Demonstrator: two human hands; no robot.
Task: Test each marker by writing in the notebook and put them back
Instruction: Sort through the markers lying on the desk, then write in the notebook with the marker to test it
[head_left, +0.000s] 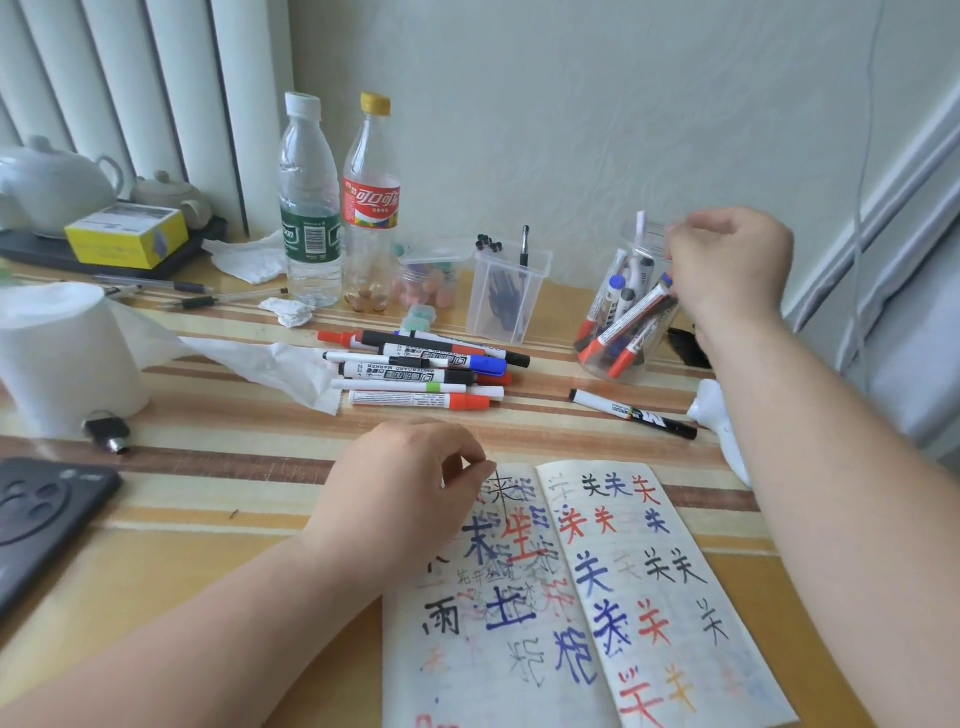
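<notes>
An open notebook (639, 587), its pages full of black, blue and red characters, lies at the table's front. My left hand (400, 483) rests on its upper left corner with the fingers loosely curled and nothing in them. A clear jar (626, 312) at the back right holds several markers. My right hand (727, 265) hovers at the jar's mouth with curled fingers, next to the blue end of a white marker (631, 319) leaning in the jar. The frame does not show whether the fingers grip it. Several more markers (415, 371) lie heaped mid-table. One black-capped marker (634, 414) lies alone.
Two plastic bottles (309, 208) stand at the back beside a clear pen box (506, 296) and a small candy tub (431, 275). At the left are a tissue roll (62, 353), a black phone (41, 514), a small black key-like item (106, 431), a yellow box (127, 234) and teapots (52, 182).
</notes>
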